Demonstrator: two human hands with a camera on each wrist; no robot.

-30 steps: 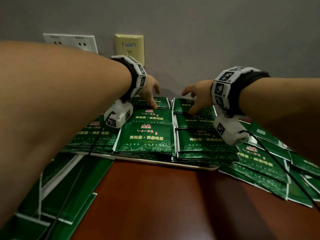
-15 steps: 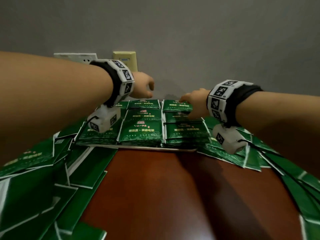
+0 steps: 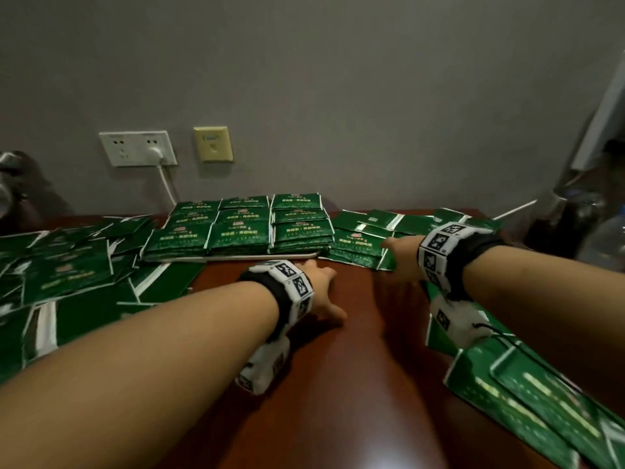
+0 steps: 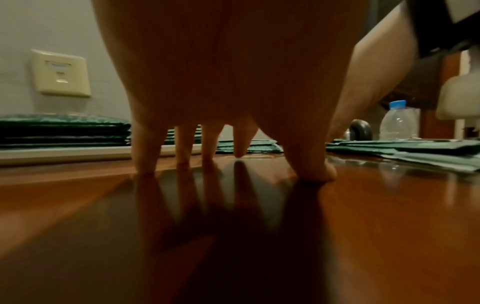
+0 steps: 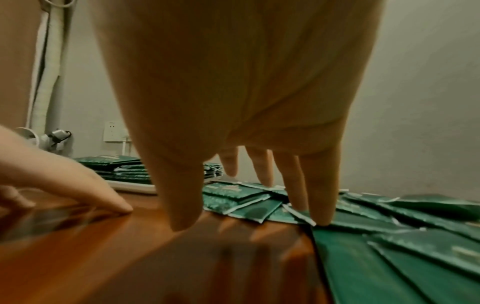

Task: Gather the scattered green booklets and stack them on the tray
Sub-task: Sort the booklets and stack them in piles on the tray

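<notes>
Green booklets (image 3: pixel 240 228) lie in neat stacks on the white tray (image 3: pixel 294 255) by the wall. Loose booklets (image 3: pixel 67 269) lie scattered on the table to its left, and more loose booklets (image 3: pixel 365 235) to its right. My left hand (image 3: pixel 324 286) rests on bare wood just in front of the tray; its straight, spread fingertips (image 4: pixel 145 164) touch the table and hold nothing. My right hand (image 3: pixel 395 252) reaches over the right-hand scatter. Its straight, spread fingertips (image 5: pixel 322 220) press on a loose booklet (image 5: pixel 345 222), while the thumb hangs above the wood.
A wall socket (image 3: pixel 138 148) with a white plug and cable and a beige wall plate (image 3: pixel 213 143) are behind the tray. A clear bottle (image 4: pixel 397 121) with a blue cap stands at the far right. More booklets (image 3: pixel 541 407) cover the near right corner.
Both hands have drawn back from the stacks on the tray. The left has come down onto bare wood in front of it, and the right has moved onto the loose booklets at right.
</notes>
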